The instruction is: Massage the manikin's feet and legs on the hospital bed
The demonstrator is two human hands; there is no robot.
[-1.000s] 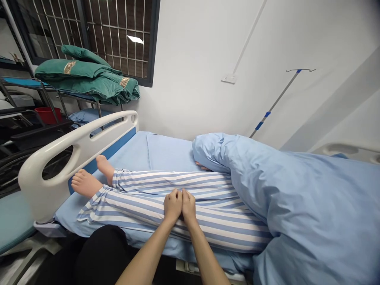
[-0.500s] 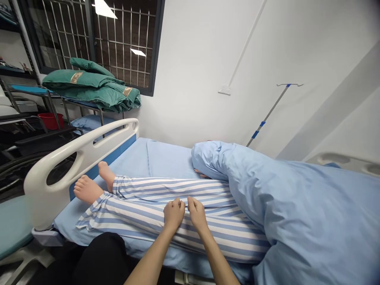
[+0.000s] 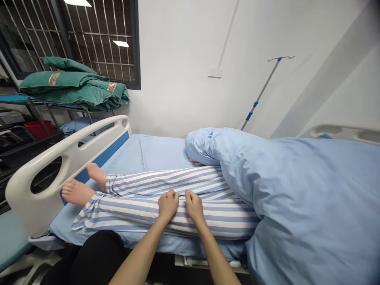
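Two legs in blue-and-white striped trousers (image 3: 127,215) lie along the bed, belonging to a figure whose bare feet (image 3: 77,192) look smooth like a manikin's. My left hand (image 3: 168,205) is curled into a fist on the nearer leg, around the knee. Just to its right, my right hand (image 3: 194,205) is also closed and rests on the same leg, with a small gap between the two. No object shows in either fist. A light blue quilt (image 3: 285,190) covers the figure's upper part, and a few fingertips (image 3: 196,162) peek out from its edge.
A white footboard (image 3: 44,162) closes off the bed's left end. Folded green quilts (image 3: 71,85) lie on a stand below the barred window. An IV pole (image 3: 263,89) leans by the wall. My dark-clothed knee (image 3: 102,249) is close to the near bed edge.
The camera view has shifted, so the bed and wall sit farther left and higher. Both fists stay on the nearer leg, with a slightly wider gap between them.
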